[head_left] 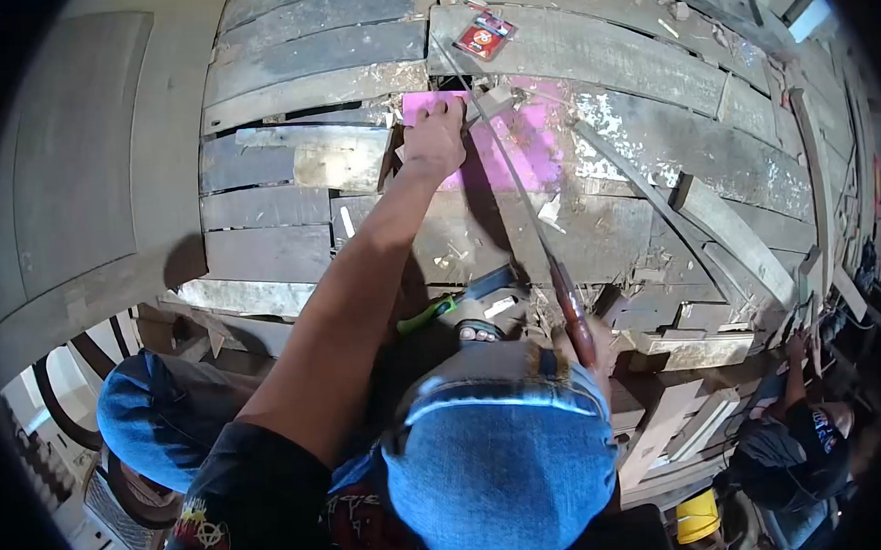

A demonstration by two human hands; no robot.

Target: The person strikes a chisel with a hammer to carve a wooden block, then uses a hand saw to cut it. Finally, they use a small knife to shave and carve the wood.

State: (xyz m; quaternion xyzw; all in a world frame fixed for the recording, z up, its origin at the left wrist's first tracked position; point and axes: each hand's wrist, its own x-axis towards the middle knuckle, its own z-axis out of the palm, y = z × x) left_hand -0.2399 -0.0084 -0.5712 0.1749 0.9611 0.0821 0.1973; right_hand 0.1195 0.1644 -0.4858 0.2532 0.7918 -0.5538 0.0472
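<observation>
My left hand is stretched far forward, its fingers curled over a pink-faced wooden block on the plank surface. At the right, my right hand is closed around the brown handle of a long, narrow-bladed tool. The blade looks thin from this angle, so I cannot tell its exact kind. It slants up and left, passing just right of my left hand. A denim-covered knee partly hides my right hand. Bright pink colouring covers the boards beside the block.
A red packet lies on the far planks. Loose wooden pieces lie at the right. A green-handled tool is near my knees. Another person works at lower right, near a yellow bucket. A panelled door stands left.
</observation>
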